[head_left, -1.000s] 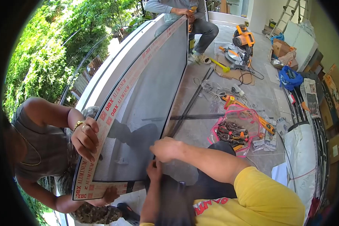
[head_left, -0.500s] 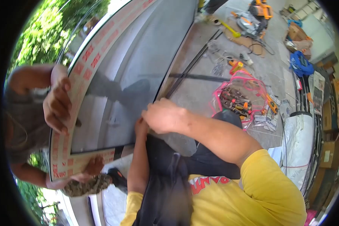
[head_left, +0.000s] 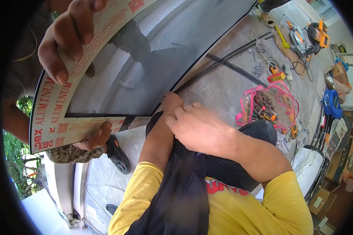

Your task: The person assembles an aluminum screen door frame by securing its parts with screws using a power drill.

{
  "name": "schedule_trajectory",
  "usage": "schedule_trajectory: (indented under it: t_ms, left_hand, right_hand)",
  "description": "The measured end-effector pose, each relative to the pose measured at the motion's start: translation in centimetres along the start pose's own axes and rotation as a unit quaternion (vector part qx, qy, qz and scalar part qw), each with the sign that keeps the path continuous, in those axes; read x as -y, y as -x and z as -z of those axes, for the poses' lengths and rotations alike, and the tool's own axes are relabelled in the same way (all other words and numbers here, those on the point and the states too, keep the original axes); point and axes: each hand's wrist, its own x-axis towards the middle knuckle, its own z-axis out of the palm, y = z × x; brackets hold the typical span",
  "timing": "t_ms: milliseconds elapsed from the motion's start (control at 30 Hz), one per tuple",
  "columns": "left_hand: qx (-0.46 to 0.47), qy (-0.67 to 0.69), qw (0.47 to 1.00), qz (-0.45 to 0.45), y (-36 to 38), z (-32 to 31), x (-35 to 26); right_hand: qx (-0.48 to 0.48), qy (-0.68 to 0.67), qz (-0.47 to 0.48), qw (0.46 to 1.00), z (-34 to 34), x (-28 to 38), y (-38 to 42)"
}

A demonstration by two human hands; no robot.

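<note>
A mesh screen panel [head_left: 145,78], its frame covered in white film with red "ALUMINUM" print, leans across the upper left. At its lower right edge my left hand [head_left: 171,102] is closed on the dark border; some fingertips are hidden. My right hand [head_left: 198,124] crosses just over my left wrist, off the panel, fingers bent inward; whatever lies between them, if anything, is hidden. Another person's hand [head_left: 68,39] grips the panel's left side, and that person's other hand [head_left: 96,139] supports its lower edge.
Long dark profiles [head_left: 223,60] lie crossed on the tiled floor. Beyond my knee sits a clear pink-edged bag [head_left: 288,102] of tools. Further back are an orange-and-black power saw [head_left: 319,35], a yellow tool [head_left: 282,37] and a blue bundle [head_left: 331,103]. Cardboard boxes [head_left: 321,201] line the right.
The panel now fills more of the upper left, and the view has shifted. My right hand has come off the panel's edge and back over my left wrist. The other person's hands still hold the panel.
</note>
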Motion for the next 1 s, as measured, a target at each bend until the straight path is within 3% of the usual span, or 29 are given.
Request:
schedule_trajectory:
  t_ms: [100, 233, 333, 433, 700, 900, 1000]
  left_hand:
    - [0.003, -0.061, 0.997, 0.05, 0.5, 2.1, -0.7]
    - [0.005, -0.029, 0.994, 0.11, -1.9, -0.2, -0.6]
    - [-0.003, 0.006, 0.994, 0.108, -1.8, -0.7, -0.3]
    - [0.011, -0.049, 0.993, 0.106, -1.1, 0.4, -1.2]
    - [0.084, -0.038, 0.991, 0.1, -0.1, 2.2, -1.6]
    - [0.047, -0.023, 0.996, 0.07, -0.1, 1.2, -0.6]
    - [0.076, 0.029, 0.995, 0.051, -0.7, 1.4, 0.5]
  right_hand:
    - [-0.006, -0.016, -0.006, 1.0, -0.2, -0.4, 0.1]
    - [0.023, -0.004, -0.024, 0.999, -0.2, -1.3, 0.1]
    - [0.034, -0.004, -0.023, 0.999, 0.2, -1.2, 0.2]
    - [0.049, -0.02, -0.034, 0.998, 0.6, -0.8, 0.2]
    - [0.064, -0.006, -0.024, 0.998, 0.2, -0.4, 0.1]
    - [0.061, -0.003, -0.028, 0.998, -0.8, -0.2, 0.2]
    - [0.036, -0.018, -0.013, 0.999, -1.6, -0.3, 0.3]
